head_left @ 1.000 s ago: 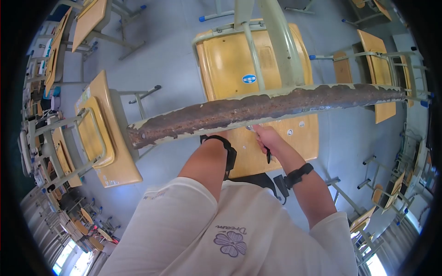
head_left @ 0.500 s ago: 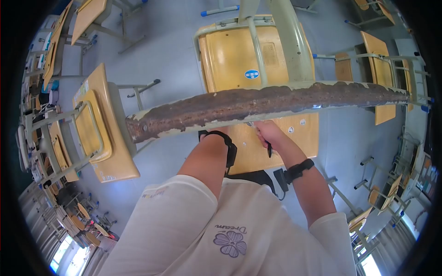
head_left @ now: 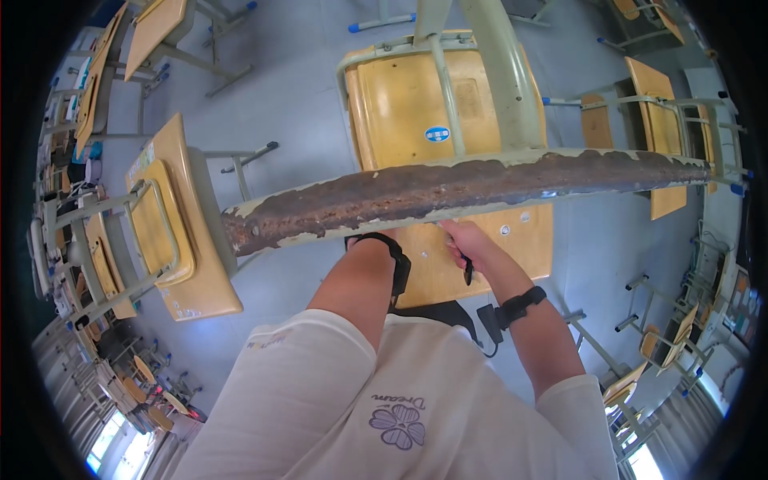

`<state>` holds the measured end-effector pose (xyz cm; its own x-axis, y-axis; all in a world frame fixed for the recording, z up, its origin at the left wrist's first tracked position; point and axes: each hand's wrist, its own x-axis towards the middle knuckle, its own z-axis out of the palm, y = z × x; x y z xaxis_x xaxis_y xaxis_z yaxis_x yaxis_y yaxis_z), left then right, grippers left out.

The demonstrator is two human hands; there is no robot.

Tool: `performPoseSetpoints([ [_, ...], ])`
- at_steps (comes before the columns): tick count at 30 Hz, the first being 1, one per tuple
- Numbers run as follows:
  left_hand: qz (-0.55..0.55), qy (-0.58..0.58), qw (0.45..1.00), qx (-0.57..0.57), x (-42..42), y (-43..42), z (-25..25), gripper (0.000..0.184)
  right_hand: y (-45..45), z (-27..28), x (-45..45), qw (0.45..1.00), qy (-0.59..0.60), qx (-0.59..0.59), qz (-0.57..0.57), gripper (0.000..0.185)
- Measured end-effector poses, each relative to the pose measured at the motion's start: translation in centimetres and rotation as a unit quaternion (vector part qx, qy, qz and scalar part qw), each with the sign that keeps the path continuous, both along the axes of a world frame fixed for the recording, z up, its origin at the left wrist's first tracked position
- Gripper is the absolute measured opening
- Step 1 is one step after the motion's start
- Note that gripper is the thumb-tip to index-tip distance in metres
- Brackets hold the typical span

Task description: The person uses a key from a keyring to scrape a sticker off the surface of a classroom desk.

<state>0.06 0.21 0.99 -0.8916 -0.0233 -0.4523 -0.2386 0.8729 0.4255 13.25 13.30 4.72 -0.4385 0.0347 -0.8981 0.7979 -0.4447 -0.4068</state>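
Observation:
A long metal bar (head_left: 448, 188) with peeling pale paint and brown rust crosses the view above my hands. My right hand (head_left: 470, 243) is closed around a black-handled tool (head_left: 468, 274), whose pale tip reaches the bar's lower edge. Most of my left hand (head_left: 390, 234) is hidden behind the bar, so its fingers and anything in them cannot be seen. Below the bar lies a yellow wooden desktop (head_left: 512, 260). Beyond it is a yellow chair panel (head_left: 412, 104) with a blue sticker, joined to pale green metal legs (head_left: 504, 80).
Another desk (head_left: 200, 264) with a chair panel (head_left: 156, 220) against it stands at the left. More desks and chairs (head_left: 658, 120) are at the right and around the room's edges. Grey floor (head_left: 280, 88) shows between them.
The view shifted slightly, and the bar appears a little lower than half a second ago. My right hand has moved slightly downward in view, still holding the tool.

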Motion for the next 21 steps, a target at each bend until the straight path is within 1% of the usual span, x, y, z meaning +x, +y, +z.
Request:
performPoseSetpoints([
  [1,0.0,-0.004,1.0,-0.004,-0.3,0.0,-0.3,0.028,-0.2,0.0,0.1,1.0,0.003,0.018,0.002,0.055],
  [2,0.1,-0.068,0.992,-0.024,-1.0,0.5,-0.7,0.029,-0.4,-0.1,0.2,1.0,-0.001,0.015,0.001,0.055],
  [3,0.2,-0.128,0.971,-0.039,-1.7,1.0,-0.8,0.029,-0.3,0.3,-0.6,1.0,-0.013,0.015,0.011,0.054],
  [4,0.2,-0.126,0.971,-0.037,-1.6,1.2,-0.6,0.029,-0.1,0.6,-1.1,0.999,-0.025,0.016,0.02,0.054],
  [5,0.19,-0.098,0.976,-0.035,-1.4,1.4,-0.3,0.029,-0.1,0.8,-0.9,0.999,-0.023,0.019,0.02,0.054],
  [6,0.182,-0.07,0.98,-0.034,-1.1,1.4,0.0,0.029,-0.3,0.9,-0.2,0.999,-0.034,0.007,0.013,0.054],
  [7,0.182,-0.069,0.98,-0.032,-0.4,0.7,0.7,0.029,-0.4,0.8,0.2,0.999,-0.044,-0.007,0.005,0.055],
  [8,0.064,0.029,0.997,0.013,0.7,-0.3,1.5,0.029,-0.3,0.4,0.1,0.999,-0.043,-0.006,0.005,0.055],
  [9,-0.056,0.124,0.989,0.056,1.3,-0.9,2.2,0.03,-0.3,0.2,0.0,1.0,-0.021,-0.001,0.014,0.054],
  [10,-0.057,0.121,0.99,0.054,1.1,-0.4,2.3,0.03,-0.4,0.1,0.3,1.0,-0.003,0.002,0.021,0.054],
  [11,0.042,0.051,0.998,-0.002,0.4,0.8,2.3,0.031,-0.7,-0.2,0.2,1.0,-0.005,0.0,0.02,0.054],
  [12,0.141,-0.017,0.988,-0.056,-0.2,1.7,2.4,0.032,-0.8,-0.3,-0.4,1.0,0.005,0.006,0.008,0.054],
  [13,0.118,0.009,0.993,0.028,0.1,1.1,3.2,0.035,-0.7,-0.3,-1.0,1.0,0.017,0.015,-0.002,0.054],
  [14,0.118,0.012,0.992,0.032,0.0,1.3,3.5,0.035,-0.6,0.2,-1.1,1.0,0.02,0.018,-0.002,0.054],
  [16,0.142,-0.004,0.989,0.041,0.1,1.3,3.6,0.036,-1.0,0.6,-0.3,0.998,-0.047,-0.044,-0.009,0.054],
  [17,0.126,0.004,0.992,0.028,0.2,0.8,1.8,0.035,-0.9,0.4,-0.6,0.998,-0.048,-0.044,-0.009,0.054],
  [18,0.125,0.001,0.992,0.026,0.2,1.1,2.5,0.035,-1.0,0.3,-0.8,0.999,-0.026,-0.036,-0.021,0.054],
  [20,0.163,-0.05,0.985,0.01,-0.4,2.1,5.0,0.033,-1.2,0.1,-0.8,0.999,-0.002,-0.027,-0.035,0.054],
  [21,0.163,-0.049,0.985,0.012,-0.2,2.0,4.5,0.033,-1.1,0.0,-0.9,0.999,-0.004,-0.029,-0.041,0.053],
])
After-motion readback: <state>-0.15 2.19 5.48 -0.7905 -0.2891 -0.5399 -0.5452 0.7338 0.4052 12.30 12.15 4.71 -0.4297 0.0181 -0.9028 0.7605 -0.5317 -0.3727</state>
